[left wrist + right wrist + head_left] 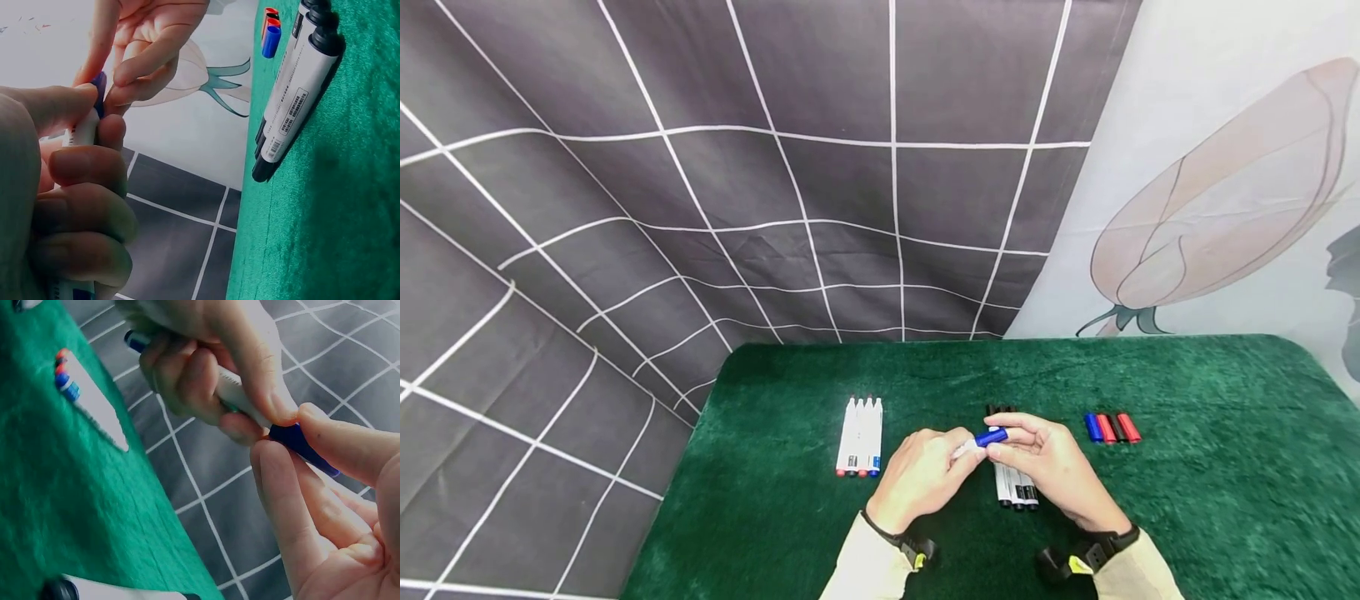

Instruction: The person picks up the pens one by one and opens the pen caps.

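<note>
A white marker (pixel 236 394) with a blue cap (pixel 304 450) is held above the table between both hands. My left hand (pixel 923 473) grips the white barrel, its fingers curled round it. With thumb and fingertips, my right hand (pixel 1051 467) pinches the blue cap at the marker's end. The cap sits against the barrel; whether it is fully seated I cannot tell. Below the hands lie several capped black markers (pixel 299 94) side by side on the green cloth, partly hidden by the right hand in the head view.
Left of the hands, several uncapped white markers (pixel 860 435) lie in a row, with red, black and blue ends. To the right, loose caps (pixel 1105 427) in blue, red and black lie together. The green cloth (pixel 1225 500) covers the table, and a grey gridded curtain (pixel 835 183) hangs behind.
</note>
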Available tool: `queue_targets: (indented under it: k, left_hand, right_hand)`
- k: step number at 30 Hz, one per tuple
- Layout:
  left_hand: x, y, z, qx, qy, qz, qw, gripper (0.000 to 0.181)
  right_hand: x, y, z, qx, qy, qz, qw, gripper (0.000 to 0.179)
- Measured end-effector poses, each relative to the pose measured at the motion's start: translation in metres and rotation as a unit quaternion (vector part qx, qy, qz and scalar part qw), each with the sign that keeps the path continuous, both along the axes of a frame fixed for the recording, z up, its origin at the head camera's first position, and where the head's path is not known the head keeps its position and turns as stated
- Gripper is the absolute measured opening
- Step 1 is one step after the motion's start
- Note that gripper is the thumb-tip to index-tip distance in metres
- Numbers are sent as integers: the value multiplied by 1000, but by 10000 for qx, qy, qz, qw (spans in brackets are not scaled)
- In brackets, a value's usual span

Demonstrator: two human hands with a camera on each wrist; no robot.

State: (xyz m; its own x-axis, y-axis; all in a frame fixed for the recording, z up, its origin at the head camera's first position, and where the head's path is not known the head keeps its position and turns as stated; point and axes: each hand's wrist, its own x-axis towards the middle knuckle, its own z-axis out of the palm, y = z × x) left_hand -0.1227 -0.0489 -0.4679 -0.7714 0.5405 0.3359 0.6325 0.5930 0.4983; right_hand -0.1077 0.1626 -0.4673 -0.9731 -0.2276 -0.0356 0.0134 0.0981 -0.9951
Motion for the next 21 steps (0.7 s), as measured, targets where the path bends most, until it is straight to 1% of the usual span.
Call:
queue_targets:
  k: [4,7,10,15,21]
  left_hand:
    - [1,2,0,82,66,136,9999,36]
    - [1,3,0,61,154,251,9995,35]
    - [0,3,0,40,248,343,9991,33]
    - [-1,3,-1,52,355,427,9984,32]
    - [-1,1,0,-18,233,472,9986,27]
  right_hand:
    - [0,-1,-4,-581,-59,-33,9983,36]
    - [0,-4,-5,-828,-37,-151,9964,28]
    - [1,-7,-5,-968,6,-343,9947,26]
    - [1,-10,-4,-1153,243,-586,9913,27]
    - [0,-10,-2,-1347,253,-743,9878,27]
